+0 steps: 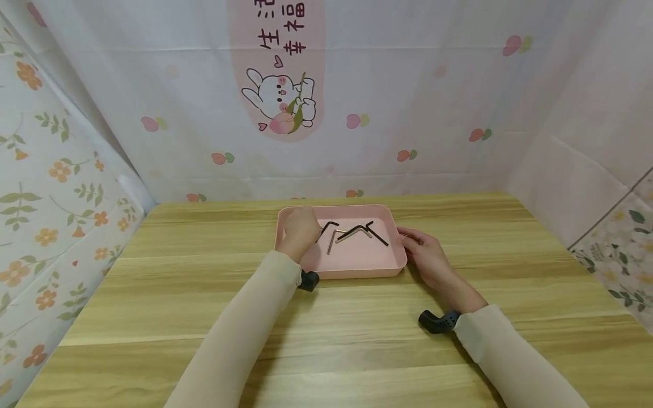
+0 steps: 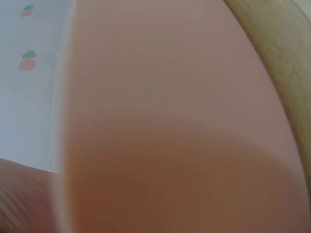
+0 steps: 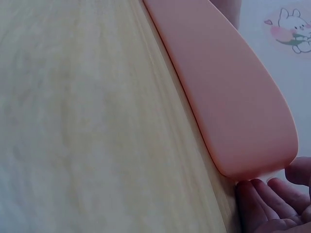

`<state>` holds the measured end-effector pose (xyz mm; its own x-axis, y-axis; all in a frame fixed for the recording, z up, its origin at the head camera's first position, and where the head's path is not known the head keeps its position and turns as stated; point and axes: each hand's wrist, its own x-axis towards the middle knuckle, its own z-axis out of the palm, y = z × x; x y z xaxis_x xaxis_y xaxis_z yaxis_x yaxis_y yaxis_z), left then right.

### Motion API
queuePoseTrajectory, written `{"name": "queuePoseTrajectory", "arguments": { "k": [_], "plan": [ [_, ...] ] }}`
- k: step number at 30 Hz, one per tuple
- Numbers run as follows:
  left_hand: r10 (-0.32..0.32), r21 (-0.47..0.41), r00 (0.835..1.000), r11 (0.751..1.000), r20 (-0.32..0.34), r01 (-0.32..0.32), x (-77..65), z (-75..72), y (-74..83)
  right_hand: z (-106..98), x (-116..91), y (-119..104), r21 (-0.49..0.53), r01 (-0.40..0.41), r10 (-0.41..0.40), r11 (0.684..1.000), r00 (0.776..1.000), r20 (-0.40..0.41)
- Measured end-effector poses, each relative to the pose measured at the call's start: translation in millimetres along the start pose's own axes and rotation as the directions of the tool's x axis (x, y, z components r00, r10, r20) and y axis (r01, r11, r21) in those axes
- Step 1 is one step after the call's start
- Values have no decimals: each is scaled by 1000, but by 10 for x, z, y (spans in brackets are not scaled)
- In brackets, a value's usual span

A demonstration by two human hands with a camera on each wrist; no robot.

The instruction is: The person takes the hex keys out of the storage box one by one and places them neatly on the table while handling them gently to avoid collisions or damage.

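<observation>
A shallow pink tray [image 1: 357, 262] stands on the table with several hex keys [image 1: 376, 233] lying loose in it, some black and some brass-coloured. My left hand [image 1: 300, 231] reaches over the front wall into the tray's left end, next to a black hex key [image 1: 326, 228]. Its fingertips are hidden, so what they hold cannot be made out. At the tray's right end my right hand [image 1: 428, 258] holds the side, thumb and fingers against the outer wall, as the right wrist view also shows. The left wrist view is mostly filled by the tray's wall [image 2: 180, 73].
The wooden table [image 1: 357, 345] extends around the tray on every side. Behind it hangs a white curtain [image 1: 408, 102] with a rabbit print, and a flowered cloth [image 1: 51, 187] hangs at the left. Both wrists carry dark camera mounts [image 1: 437, 322].
</observation>
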<state>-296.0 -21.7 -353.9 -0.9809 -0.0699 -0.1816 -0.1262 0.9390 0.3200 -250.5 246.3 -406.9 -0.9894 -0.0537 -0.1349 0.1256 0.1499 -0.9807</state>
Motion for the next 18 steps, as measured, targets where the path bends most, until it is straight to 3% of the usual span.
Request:
{"name": "queuePoseTrajectory", "arguments": {
  "k": [4, 7, 11, 14, 18],
  "plan": [
    [-5, -4, 1000, 1000, 4, 5, 3, 0, 21, -9, -4, 2, -3, 9, -9, 1000, 1000, -1],
    [17, -33, 1000, 999, -15, -17, -5, -13, -10, -5, 0, 4, -1, 12, -12, 1000, 1000, -2],
    [56, -85, 998, 995, 8, -55, -23, -49, -76, -1, 5, 10, 11, 16, -16, 1000, 1000, -5],
    [110, -5, 994, 994, 1, -110, -33, -67, -126, -4, 7, 14, 22, 21, -21, 1000, 1000, -7],
    [170, 87, 983, 983, -72, -164, -43, -73, -174, -15, -9, 16, 30, 25, -25, 999, 1000, -8]
  ]
}}
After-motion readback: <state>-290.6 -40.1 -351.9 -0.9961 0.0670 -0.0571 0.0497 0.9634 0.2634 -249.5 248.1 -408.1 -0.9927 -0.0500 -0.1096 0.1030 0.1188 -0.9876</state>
